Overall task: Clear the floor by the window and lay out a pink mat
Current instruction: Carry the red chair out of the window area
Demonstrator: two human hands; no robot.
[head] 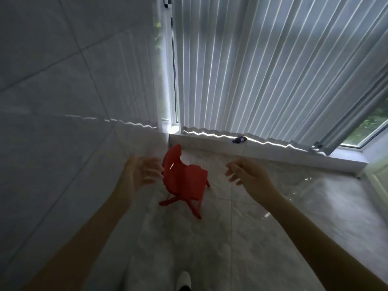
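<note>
1. Vertical blinds [262,70] cover the window above a low sill [273,153]; a tiled wall [63,80] stands to the left.
2. Both bare forearms reach forward over the glossy tiled floor [241,238].
3. A small red chair [185,181] stands on the floor in the corner, between the hands.
4. The left hand [139,175], blurred, is spread just beside the chair's back, holding nothing.
5. The right hand [248,175] hangs apart, fingers loosely curled, holding nothing.
6. A small dark object [239,139] lies on the sill.

L hand [140,175] & R hand [245,177] outstretched, fingers loose.
</note>
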